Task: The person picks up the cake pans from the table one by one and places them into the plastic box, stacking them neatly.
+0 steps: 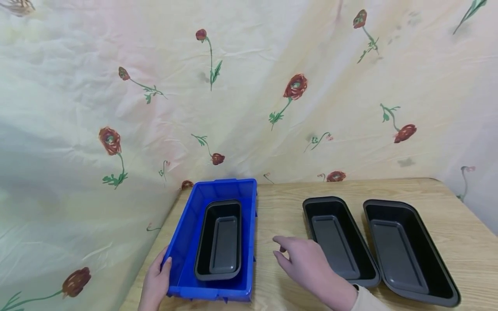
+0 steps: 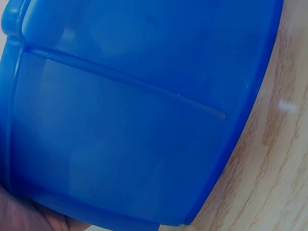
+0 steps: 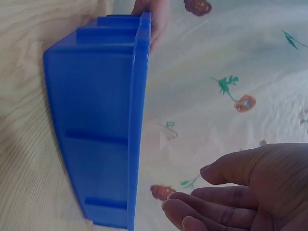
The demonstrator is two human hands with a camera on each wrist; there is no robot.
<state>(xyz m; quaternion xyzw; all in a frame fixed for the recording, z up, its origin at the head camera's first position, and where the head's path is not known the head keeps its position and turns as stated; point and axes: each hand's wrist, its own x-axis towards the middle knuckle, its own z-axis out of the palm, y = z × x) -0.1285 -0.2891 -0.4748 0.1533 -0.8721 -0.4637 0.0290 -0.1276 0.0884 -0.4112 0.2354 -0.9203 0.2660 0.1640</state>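
Note:
A blue plastic bin (image 1: 182, 259) stands on the left of the table, and a dark loaf pan (image 1: 225, 244) lies inside it. My left hand (image 1: 154, 280) grips the bin's rim at the near left, thumb on the rim side; in the left wrist view the bin's wall (image 2: 120, 120) hides most of that hand. Between the bin and a second loaf pan (image 1: 336, 246), my right hand (image 1: 305, 263) hovers with loosely bent fingers and holds nothing. The right wrist view shows this hand (image 3: 245, 192) apart from the bin's side (image 3: 96, 110).
A third loaf pan (image 1: 404, 255) sits at the right, its near end close to or touching the second pan. The wood-grain table (image 1: 278, 207) backs onto a flowered cloth (image 1: 249, 108), which also hangs along the left side.

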